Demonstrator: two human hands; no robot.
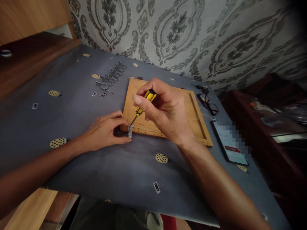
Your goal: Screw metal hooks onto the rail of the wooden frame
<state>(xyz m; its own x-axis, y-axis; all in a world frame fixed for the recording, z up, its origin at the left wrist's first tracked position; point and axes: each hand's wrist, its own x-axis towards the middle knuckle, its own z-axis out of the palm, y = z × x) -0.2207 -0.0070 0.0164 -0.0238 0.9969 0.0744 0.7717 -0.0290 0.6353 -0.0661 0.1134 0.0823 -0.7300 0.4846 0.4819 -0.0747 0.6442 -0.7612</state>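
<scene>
at board edge (146, 131), left fingers (120, 121) pinch metal fitting (129, 132); right fingers (144, 103) grip screwdriver (139, 111), handle (150, 95) half-hidden.

A single view looks out from the person's own head, facing forward and down over the tabletop (83, 172) — near enough that the left hand (103, 131) and right hand (168, 111) sit around mid-frame, the forearms (48, 163) running in from the lower left and lower right. Wide and slightly tilted, it reaches from the person's lap (115, 214) at the bottom edge to the patterned wall (177, 28) behind the tabletop at the top.
</scene>
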